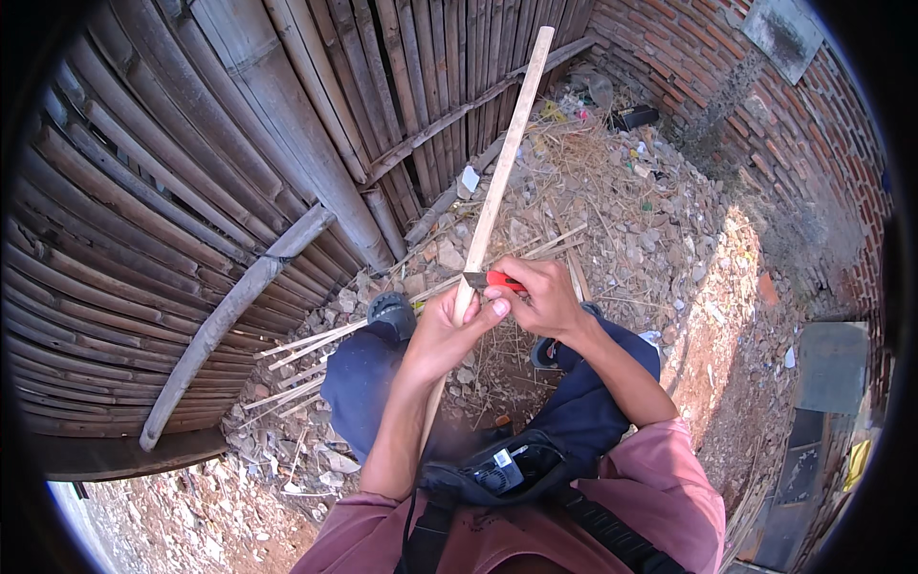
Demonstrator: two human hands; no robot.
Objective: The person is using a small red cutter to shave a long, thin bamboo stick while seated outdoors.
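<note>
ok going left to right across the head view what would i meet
Curved grey wooden pole, bare left hand, red-handled dark-bladed knife, bare right hand, grey rectangular panel. The long pale wooden strip slants through the left hand's grip, so I left it out.

This is an outdoor spot, a rough yard hemmed in by two walls. On the left stands a wall of weathered bamboo [105, 306], with a thick upright pole [287, 143] set against it; on the right and far side runs a bare red brick wall [660, 43]. Stones and dry straw cover the earthen ground [622, 253] (litter [634, 118] gathers toward the far corner), and direct sunlight [712, 354] falls across it on the right.
</note>
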